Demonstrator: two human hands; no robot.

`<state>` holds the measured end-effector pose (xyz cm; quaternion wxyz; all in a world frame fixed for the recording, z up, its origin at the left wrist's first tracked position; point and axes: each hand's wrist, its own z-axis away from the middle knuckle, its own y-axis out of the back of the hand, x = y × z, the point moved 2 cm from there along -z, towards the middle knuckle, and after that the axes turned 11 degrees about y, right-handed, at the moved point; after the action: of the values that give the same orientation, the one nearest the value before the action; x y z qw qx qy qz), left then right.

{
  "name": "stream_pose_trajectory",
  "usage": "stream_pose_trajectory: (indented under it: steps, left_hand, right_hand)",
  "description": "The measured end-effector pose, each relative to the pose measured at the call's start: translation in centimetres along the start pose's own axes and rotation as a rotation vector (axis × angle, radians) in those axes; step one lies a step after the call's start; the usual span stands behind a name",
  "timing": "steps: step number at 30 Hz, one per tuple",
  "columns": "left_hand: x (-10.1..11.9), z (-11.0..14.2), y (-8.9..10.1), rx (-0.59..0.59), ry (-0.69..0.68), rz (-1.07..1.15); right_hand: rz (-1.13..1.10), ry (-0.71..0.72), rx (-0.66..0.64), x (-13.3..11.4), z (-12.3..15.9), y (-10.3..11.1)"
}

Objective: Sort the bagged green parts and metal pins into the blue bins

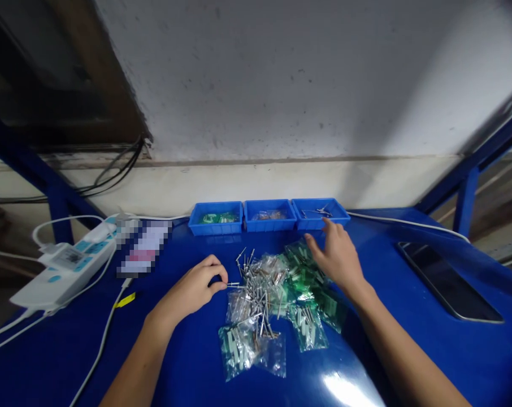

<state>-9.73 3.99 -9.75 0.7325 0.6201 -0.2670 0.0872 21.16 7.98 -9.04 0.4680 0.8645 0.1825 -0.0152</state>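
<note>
A heap of small metal pins (256, 285) lies mid-table among several clear and green plastic bags (307, 322) of parts. My left hand (196, 288) rests on the table at the heap's left edge, its thumb and fingers pinched on one thin metal pin (234, 284). My right hand (338, 254) hovers over the green bags with its fingers stretched out toward the right blue bin (338, 217), holding nothing. Three blue bins stand in a row at the table's back: the left bin (216, 226) has green bags, the middle bin (269, 222) clear bags, the right one a few pins.
A white power strip (65, 265) with cables lies at the left. A smartphone (448, 288) lies face up at the right. A blurred-out card (146, 251) sits beside the strip. The blue table (408, 362) meets a white wall behind the bins.
</note>
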Motion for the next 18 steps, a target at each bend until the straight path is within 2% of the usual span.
stream_pose_trajectory:
  steps: [5,9,14,18]
  left_hand:
    - [0.5,-0.1,0.5,0.092,-0.004,0.045]
    - [1.6,-0.1,0.6,0.174,0.000,0.181]
    - [3.7,0.0,-0.7,0.108,-0.027,0.361]
    - [4.5,0.1,-1.5,0.076,-0.031,0.411]
  right_hand:
    - [-0.325,0.241,-0.111,-5.7,1.3,-0.2]
    - [-0.428,0.452,-0.201,-8.9,2.2,0.4]
    - [-0.413,0.616,-0.196,-10.2,3.0,0.3]
    - [-0.393,0.611,-0.162,-10.1,3.0,-0.1]
